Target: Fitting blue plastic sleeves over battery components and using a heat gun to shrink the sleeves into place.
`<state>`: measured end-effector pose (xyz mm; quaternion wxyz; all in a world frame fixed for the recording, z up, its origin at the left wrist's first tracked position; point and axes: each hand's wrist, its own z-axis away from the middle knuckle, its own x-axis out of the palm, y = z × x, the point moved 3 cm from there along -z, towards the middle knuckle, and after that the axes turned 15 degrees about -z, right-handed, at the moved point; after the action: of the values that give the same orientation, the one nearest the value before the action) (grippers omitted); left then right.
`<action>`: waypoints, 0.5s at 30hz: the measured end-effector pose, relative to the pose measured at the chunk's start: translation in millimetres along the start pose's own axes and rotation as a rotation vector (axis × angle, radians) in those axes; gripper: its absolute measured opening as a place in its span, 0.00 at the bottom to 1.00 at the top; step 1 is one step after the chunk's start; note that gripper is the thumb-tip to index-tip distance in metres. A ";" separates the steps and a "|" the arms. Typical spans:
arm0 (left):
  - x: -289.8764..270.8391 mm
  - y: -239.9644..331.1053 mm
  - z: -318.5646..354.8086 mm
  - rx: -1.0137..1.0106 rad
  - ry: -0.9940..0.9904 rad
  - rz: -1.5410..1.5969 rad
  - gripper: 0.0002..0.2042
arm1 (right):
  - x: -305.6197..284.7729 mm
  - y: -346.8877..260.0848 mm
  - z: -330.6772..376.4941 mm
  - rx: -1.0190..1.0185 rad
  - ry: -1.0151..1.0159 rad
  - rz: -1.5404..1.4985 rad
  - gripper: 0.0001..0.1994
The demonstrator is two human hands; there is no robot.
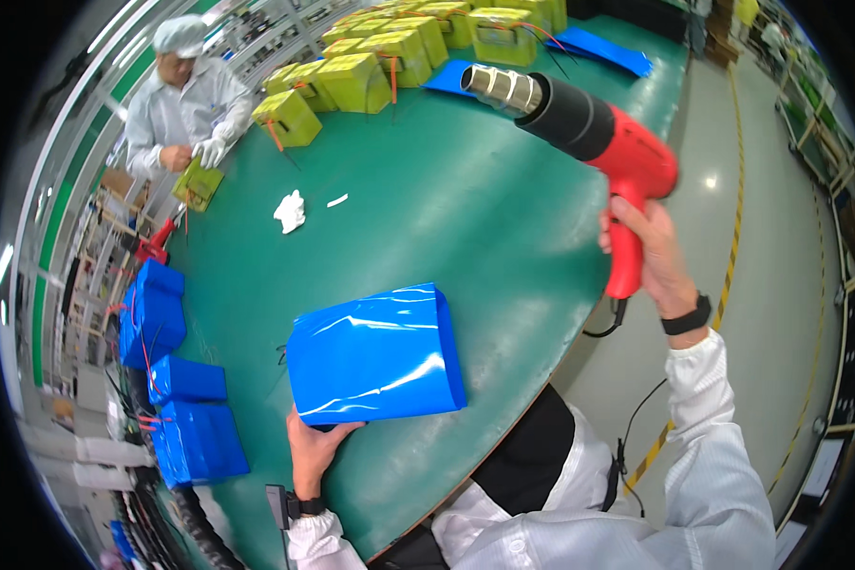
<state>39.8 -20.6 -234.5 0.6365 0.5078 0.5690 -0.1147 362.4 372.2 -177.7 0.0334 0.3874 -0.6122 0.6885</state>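
Note:
My right hand (pixel 657 255) is wrapped round the handle of a red and black heat gun (pixel 627 152), raised above the table's right edge. Its metal nozzle points to the upper left. On the green table in front of me lies a block in a loose, shiny blue sleeve (pixel 370 356), open-ended on its right side. My left hand (pixel 315 451) grips the near left corner of this blue-sleeved block, thumb along the near side; the other fingers are partly hidden. Thin dark wires stick out at the block's left.
Finished-looking blue packs (pixel 199 442) with red wires line the left edge, near another red heat gun (pixel 152 245). Several yellow-green packs (pixel 356 81) and flat blue sleeves (pixel 603 49) are at the back. A co-worker (pixel 185 104) handles one pack. A white crumpled scrap (pixel 290 212) lies mid-table.

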 end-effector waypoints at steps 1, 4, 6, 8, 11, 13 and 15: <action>-1.4 10.7 -1.9 -0.071 -0.014 0.052 0.24 | -14.0 -9.8 7.7 -0.060 0.016 0.093 0.14; -8.7 26.0 -0.7 -0.082 0.039 -0.095 0.22 | -46.4 -46.0 35.7 -0.192 0.084 0.426 0.09; -1.7 17.8 -0.3 -0.111 0.046 -0.051 0.21 | -55.5 -62.0 59.7 -0.286 0.142 0.698 0.13; 0.0 15.2 0.4 -0.100 0.144 -0.014 0.20 | -57.0 -67.7 75.6 -0.493 0.096 0.852 0.15; 1.4 11.6 2.9 -0.115 0.109 -0.005 0.22 | -51.1 -61.0 93.4 -0.627 0.017 1.049 0.19; -0.2 9.7 4.8 -0.123 0.145 0.021 0.22 | -42.4 -59.2 95.1 -0.543 -0.063 1.130 0.20; -0.7 4.9 5.2 -0.114 0.151 -0.026 0.23 | -31.8 -61.0 92.3 -0.520 -0.075 1.067 0.20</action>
<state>46.3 -22.7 -232.3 0.6180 0.4705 0.6276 -0.0521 461.8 320.7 -150.7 -0.2452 0.0295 -0.8715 0.4236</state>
